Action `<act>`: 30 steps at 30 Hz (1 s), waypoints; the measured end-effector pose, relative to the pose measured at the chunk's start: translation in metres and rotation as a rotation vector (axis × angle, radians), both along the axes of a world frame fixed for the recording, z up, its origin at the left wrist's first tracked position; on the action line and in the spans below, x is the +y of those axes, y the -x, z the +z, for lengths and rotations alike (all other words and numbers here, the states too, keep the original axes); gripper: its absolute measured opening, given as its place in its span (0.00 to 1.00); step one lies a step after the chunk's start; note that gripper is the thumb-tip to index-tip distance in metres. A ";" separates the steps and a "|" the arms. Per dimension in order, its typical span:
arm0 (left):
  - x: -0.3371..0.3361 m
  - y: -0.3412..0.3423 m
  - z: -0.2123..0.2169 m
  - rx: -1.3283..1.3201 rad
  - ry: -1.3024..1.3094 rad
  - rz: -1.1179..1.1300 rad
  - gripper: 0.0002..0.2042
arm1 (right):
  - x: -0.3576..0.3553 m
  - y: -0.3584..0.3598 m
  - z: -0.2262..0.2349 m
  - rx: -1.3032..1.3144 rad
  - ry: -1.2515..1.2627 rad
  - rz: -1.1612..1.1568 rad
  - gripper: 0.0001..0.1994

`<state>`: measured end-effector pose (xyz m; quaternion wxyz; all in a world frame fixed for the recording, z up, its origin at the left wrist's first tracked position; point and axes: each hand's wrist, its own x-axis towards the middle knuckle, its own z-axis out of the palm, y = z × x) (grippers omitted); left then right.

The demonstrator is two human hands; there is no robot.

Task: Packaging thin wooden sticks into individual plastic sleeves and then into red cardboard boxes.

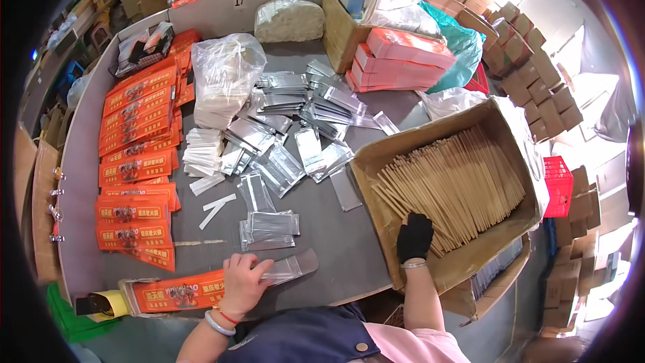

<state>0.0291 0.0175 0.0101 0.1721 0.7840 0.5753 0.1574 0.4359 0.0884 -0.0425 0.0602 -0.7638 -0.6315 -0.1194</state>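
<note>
My left hand (244, 284) is bare, with a red cord and a pale bangle at the wrist. Its fingers are bent over one end of a clear and silver flat packet (293, 267), gripping it. Under and left of that hand lies an orange printed paper sleeve (176, 293), its left end by a yellow-wrapped holder (111, 304). My right hand (414, 238), in a black glove, reaches into a cardboard box (376, 222). Its fingers are drawn together at the ends of the wooden chopsticks (457, 188) heaped there; the fingertips are partly hidden.
Silver packets (269, 161) are piled mid-table beside white paper strips (203, 151). Overlapping orange sleeves (134, 225) line the left side. Behind stand a clear plastic bag (225, 77), red-and-white bundles (403, 60) and an open carton (339, 27). A grey partition (201, 8) edges the table.
</note>
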 end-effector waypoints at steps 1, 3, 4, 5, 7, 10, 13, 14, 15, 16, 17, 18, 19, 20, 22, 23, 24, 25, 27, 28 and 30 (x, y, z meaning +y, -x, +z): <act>-0.004 -0.001 0.000 -0.008 -0.124 0.045 0.13 | 0.000 0.003 0.006 0.026 0.009 -0.012 0.06; -0.010 0.005 -0.008 -0.001 -0.116 0.045 0.14 | 0.000 0.005 0.006 0.057 0.027 -0.009 0.06; -0.013 0.008 -0.010 0.004 -0.115 0.036 0.15 | 0.001 0.003 0.002 0.109 -0.050 0.037 0.06; -0.013 0.009 -0.010 0.015 -0.105 0.058 0.15 | 0.004 0.011 0.001 0.167 -0.123 0.086 0.07; -0.014 0.012 -0.005 0.066 -0.134 0.076 0.13 | 0.009 0.034 0.019 0.289 -0.022 0.261 0.08; -0.023 0.032 0.011 -0.024 -0.002 0.156 0.23 | -0.004 0.089 0.061 0.471 0.179 0.613 0.09; -0.036 0.052 0.018 0.002 0.065 0.172 0.35 | -0.015 0.143 0.054 0.452 0.490 0.887 0.14; -0.041 0.054 0.013 0.007 0.050 0.157 0.35 | -0.019 0.154 0.047 0.453 0.491 0.905 0.14; -0.045 0.056 0.009 0.012 0.036 0.141 0.35 | -0.022 0.164 0.037 0.443 0.536 0.922 0.15; -0.043 0.053 0.005 0.011 0.032 0.154 0.35 | -0.023 0.176 0.027 0.427 0.580 0.936 0.16; -0.039 0.043 0.002 -0.015 0.013 0.137 0.36 | -0.025 0.192 0.018 0.420 0.581 0.941 0.16; -0.036 0.033 0.003 -0.038 -0.002 0.119 0.36 | -0.030 0.211 0.008 0.591 0.466 1.075 0.15; -0.034 0.024 0.005 -0.038 -0.004 0.126 0.36 | -0.031 0.224 0.004 0.760 0.340 1.205 0.15; -0.030 0.019 0.007 0.018 0.006 0.132 0.36 | -0.028 0.233 0.017 0.828 0.367 1.218 0.13; -0.026 0.024 0.008 0.062 0.012 0.130 0.37 | -0.013 0.189 0.004 0.758 0.320 1.090 0.12; -0.025 0.027 0.005 0.061 0.009 0.137 0.37 | -0.009 0.173 0.001 0.694 0.276 0.952 0.12; -0.026 0.027 -0.002 0.050 -0.003 0.132 0.37 | -0.008 0.174 0.002 0.694 0.282 0.961 0.12; -0.027 0.026 -0.005 0.036 -0.013 0.122 0.37 | -0.011 0.174 0.008 0.721 0.396 0.795 0.11; -0.021 0.018 -0.004 0.017 0.005 0.108 0.37 | -0.026 0.192 0.017 0.738 0.501 0.610 0.11; -0.017 0.014 -0.003 0.001 0.017 0.089 0.37 | -0.040 0.222 0.019 1.120 0.556 0.646 0.11; -0.017 0.019 -0.007 -0.013 0.018 0.083 0.37 | -0.046 0.243 0.023 1.476 0.535 0.753 0.11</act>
